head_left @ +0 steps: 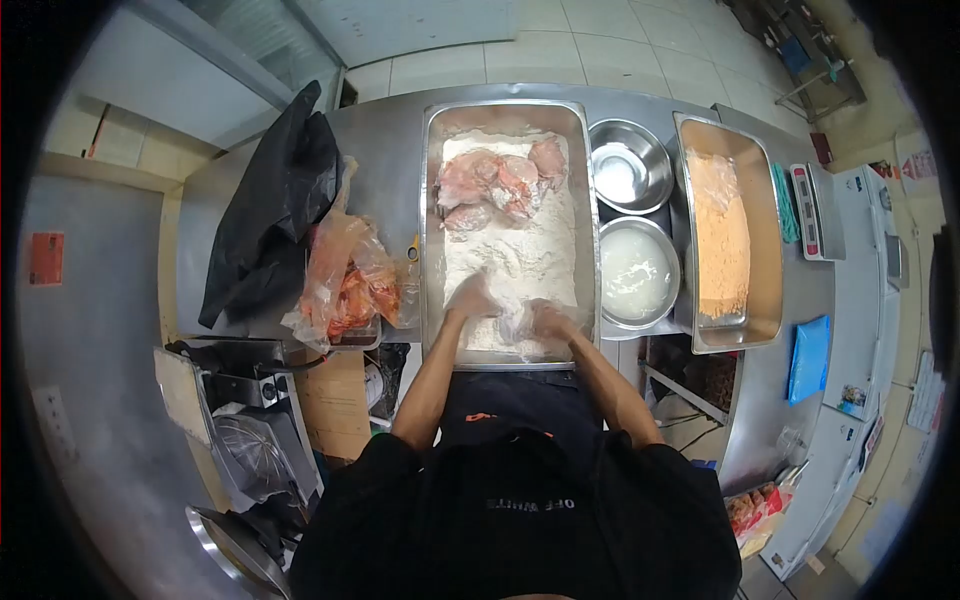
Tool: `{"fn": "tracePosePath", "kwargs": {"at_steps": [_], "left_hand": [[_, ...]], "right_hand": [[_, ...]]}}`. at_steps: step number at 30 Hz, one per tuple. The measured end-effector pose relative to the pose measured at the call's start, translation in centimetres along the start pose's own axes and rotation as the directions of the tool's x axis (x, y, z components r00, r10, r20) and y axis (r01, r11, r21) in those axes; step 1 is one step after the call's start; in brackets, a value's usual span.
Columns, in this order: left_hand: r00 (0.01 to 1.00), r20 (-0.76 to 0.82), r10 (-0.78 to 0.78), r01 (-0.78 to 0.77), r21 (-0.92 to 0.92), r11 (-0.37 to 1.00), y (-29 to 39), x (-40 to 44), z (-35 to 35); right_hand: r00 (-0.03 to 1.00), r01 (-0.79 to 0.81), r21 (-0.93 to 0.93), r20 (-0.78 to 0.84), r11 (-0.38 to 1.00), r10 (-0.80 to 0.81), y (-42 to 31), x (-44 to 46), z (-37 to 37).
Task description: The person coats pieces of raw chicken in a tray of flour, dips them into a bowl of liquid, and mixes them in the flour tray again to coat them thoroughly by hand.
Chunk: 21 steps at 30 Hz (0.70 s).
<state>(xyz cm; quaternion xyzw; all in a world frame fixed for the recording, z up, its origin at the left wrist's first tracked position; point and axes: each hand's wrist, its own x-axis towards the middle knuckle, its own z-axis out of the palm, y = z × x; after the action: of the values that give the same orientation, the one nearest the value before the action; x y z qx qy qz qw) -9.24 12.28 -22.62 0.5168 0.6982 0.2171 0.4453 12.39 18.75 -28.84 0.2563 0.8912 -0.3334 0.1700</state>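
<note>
A deep steel tray (433, 240) holds white flour (550, 245), with raw pieces of meat (490, 185) lying in its far half. Both of my hands are down in the flour at the near end. My left hand (475, 296) is blurred, its fingers pointing inward. Opposite it, my right hand (548, 318) is also smeared by motion and dusted white. Between them lies a pale, flour-covered lump (515, 322), perhaps a piece of meat; both hands are close to it or touching it. Whether the fingers close on it is not clear.
Right of the tray stand an empty steel bowl (630, 166), a bowl of whitish liquid (638, 270) and a steel pan (765, 300) with orange powder. A scale (818, 212) sits farther right. At left are a plastic bag of reddish meat (352, 290) and a black bag (275, 205).
</note>
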Motion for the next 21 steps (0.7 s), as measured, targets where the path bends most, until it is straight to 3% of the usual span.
{"fn": "tracePosePath", "kwargs": {"at_steps": [3, 6, 8, 9, 10, 13, 16, 19, 21], "left_hand": [[0.991, -0.124, -0.04, 0.03, -0.089, 0.996, -0.3, -0.2, -0.6], [0.999, -0.026, -0.04, 0.043, 0.12, 0.992, 3.4, -2.5, -2.5], [0.995, -0.093, -0.032, 0.049, 0.184, 0.982, 2.4, -2.9, 0.1], [0.992, -0.127, -0.021, 0.049, 0.22, 0.974, 2.2, -2.7, 0.9], [0.995, -0.018, -0.102, 0.104, 0.181, 0.978, 2.5, -2.3, 0.6], [0.997, -0.07, 0.044, -0.024, 0.269, 0.963, -1.7, -1.0, 1.6], [0.947, 0.179, -0.268, 0.208, 0.293, 0.933, 2.0, -1.8, -0.8], [0.998, -0.019, -0.052, 0.055, 0.237, 0.97, -0.6, -1.9, 1.2], [0.995, -0.067, -0.073, 0.088, 0.266, 0.96, -0.6, -1.7, 1.2]], "right_hand": [[0.999, -0.003, 0.083, -0.036, 0.997, 0.006, 1.3, -1.4, -0.3], [0.99, -0.005, 0.058, -0.141, 0.998, 0.013, 3.0, -2.1, 2.6], [0.972, -0.013, -0.001, -0.234, 1.0, 0.013, 3.7, -1.7, 5.6], [0.981, -0.043, -0.03, -0.193, 0.999, 0.036, 2.7, -1.2, 4.7], [0.987, -0.067, -0.051, -0.151, 0.996, 0.059, 1.5, -0.6, 3.5], [0.995, -0.08, 0.068, -0.059, 0.994, 0.084, -0.5, -0.7, -0.9], [0.988, -0.114, 0.208, -0.079, 0.972, 0.133, -1.5, -2.8, -5.3], [0.943, -0.08, 0.193, -0.304, 0.978, 0.138, 0.7, -2.7, -5.2], [0.905, -0.124, 0.13, -0.392, 0.984, 0.166, 1.4, -2.6, -4.6]]}}
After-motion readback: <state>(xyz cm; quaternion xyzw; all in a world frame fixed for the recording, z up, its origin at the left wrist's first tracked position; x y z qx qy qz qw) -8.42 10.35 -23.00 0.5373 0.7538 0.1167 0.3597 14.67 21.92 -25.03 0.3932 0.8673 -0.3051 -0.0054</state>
